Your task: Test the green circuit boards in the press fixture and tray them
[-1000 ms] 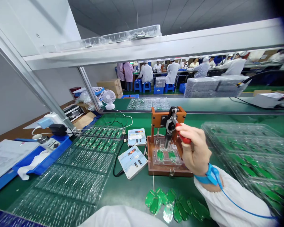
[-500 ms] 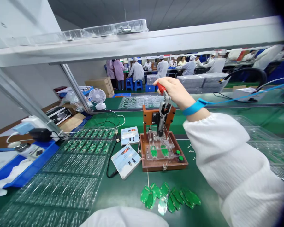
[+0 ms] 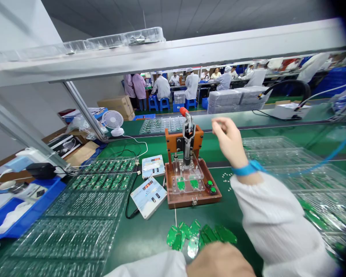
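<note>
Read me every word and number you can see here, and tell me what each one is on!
Red digits on the front meter box: too blurred to read.
Red digits on the back meter box: too blurred to read.
Small print on both boxes: too small to read.
Nothing else here can be read.

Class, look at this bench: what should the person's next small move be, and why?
Probably lift the two green circuit boards from the clear fixture with the right hand: the red-handled lever stands raised, and that hand looks empty, close beside the fixture.
</note>
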Motion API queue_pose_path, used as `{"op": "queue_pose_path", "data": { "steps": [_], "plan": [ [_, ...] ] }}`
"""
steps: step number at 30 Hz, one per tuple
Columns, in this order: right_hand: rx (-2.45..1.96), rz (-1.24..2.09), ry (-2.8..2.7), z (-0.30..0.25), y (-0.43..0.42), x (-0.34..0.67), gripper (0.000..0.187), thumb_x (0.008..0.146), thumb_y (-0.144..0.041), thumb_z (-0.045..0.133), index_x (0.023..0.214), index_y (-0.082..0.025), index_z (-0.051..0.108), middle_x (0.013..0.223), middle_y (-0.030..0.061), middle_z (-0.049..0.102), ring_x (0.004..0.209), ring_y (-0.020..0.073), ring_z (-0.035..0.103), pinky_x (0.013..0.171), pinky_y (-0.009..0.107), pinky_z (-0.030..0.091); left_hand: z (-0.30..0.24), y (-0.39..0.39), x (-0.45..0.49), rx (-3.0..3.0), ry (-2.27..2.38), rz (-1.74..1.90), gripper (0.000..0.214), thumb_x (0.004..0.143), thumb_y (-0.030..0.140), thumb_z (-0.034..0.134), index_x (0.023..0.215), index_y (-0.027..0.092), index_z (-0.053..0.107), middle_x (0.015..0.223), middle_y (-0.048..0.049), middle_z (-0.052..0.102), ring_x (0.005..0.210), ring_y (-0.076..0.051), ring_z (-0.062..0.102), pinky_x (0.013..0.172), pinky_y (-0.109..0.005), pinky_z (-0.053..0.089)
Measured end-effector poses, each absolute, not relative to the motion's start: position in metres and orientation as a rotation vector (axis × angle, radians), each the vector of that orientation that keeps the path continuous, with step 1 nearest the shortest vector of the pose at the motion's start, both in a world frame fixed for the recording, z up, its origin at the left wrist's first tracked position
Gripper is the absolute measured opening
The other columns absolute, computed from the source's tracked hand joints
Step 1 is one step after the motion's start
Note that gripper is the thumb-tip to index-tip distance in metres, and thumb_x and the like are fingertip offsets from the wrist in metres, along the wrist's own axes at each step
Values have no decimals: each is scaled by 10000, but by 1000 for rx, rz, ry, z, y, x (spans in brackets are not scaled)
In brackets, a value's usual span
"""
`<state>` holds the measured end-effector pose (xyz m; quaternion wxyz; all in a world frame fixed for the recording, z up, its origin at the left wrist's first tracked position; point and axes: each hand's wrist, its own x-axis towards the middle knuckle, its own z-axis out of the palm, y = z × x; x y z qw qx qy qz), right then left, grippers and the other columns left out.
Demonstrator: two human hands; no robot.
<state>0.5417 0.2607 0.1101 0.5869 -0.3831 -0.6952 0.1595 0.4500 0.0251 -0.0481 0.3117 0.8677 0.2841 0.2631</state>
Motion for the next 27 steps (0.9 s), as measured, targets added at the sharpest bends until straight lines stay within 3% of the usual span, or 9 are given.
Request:
{"op": "queue_pose_path", "data": {
  "steps": [2, 5, 8, 12, 20, 24, 27],
  "plan": [
    [-944, 374, -1673, 73, 236, 558, 335, 1002, -495, 547, 1017, -183, 667, 879, 27, 692, 813, 171, 639, 768, 315, 499, -28, 36, 419, 2242, 1003, 897, 273, 1000, 267, 438, 971, 237, 707, 953, -121, 726, 955, -283, 662, 858, -488, 540],
    [-998, 394, -1859, 25, 200, 560, 302, 994, -444, 579, 903, -203, 735, 866, 41, 735, 807, 192, 656, 770, 337, 511, -6, 63, 368, 2064, 1481, 1391, 205, 1020, 201, 499, 863, 195, 631, 820, -54, 664, 806, -207, 622, 757, -376, 500],
    [-1041, 374, -1989, -5, 176, 546, 256, 1007, -378, 567, 1012, -227, 774, 978, 71, 748, 946, 244, 649, 863, 412, 504, -3, 92, 336, 2071, 1723, 1377, 118, 996, 192, 558, 998, 183, 675, 1010, -82, 653, 997, -245, 603, 878, -404, 495],
    [-1087, 360, -2045, -17, 168, 531, 248, 1008, -320, 566, 1123, -215, 758, 1150, 117, 706, 1138, 306, 590, 988, 517, 458, -13, 108, 328, 2098, 1860, 1199, 271, 1000, 235, 589, 1257, 209, 671, 1186, -107, 586, 1161, -288, 533, 1015, -472, 457],
    [-1049, 608, -1953, -11, 169, 529, 203, 966, -296, 609, 1106, -219, 735, 1212, 109, 704, 1225, 306, 573, 1064, 552, 442, -18, 109, 336, 1936, 1787, 1305, 235, 968, 219, 598, 1194, 230, 661, 1239, -94, 594, 1226, -286, 528, 1076, -482, 429],
    [-1012, 863, -1813, -8, 164, 535, 228, 962, -331, 610, 1105, -193, 723, 1053, 85, 764, 964, 228, 705, 917, 422, 566, -27, 105, 331, 1946, 1746, 1505, 171, 1001, 265, 594, 1161, 247, 649, 1150, -66, 669, 1135, -259, 591, 1028, -454, 454],
    [-996, 1041, -1709, -6, 157, 544, 266, 924, -391, 670, 1057, -171, 740, 935, 70, 780, 808, 190, 728, 774, 333, 607, -34, 96, 325, 1931, 1755, 1606, 182, 1001, 308, 618, 1169, 240, 626, 1080, -57, 689, 1086, -253, 629, 1018, -457, 463]
  ]
}}
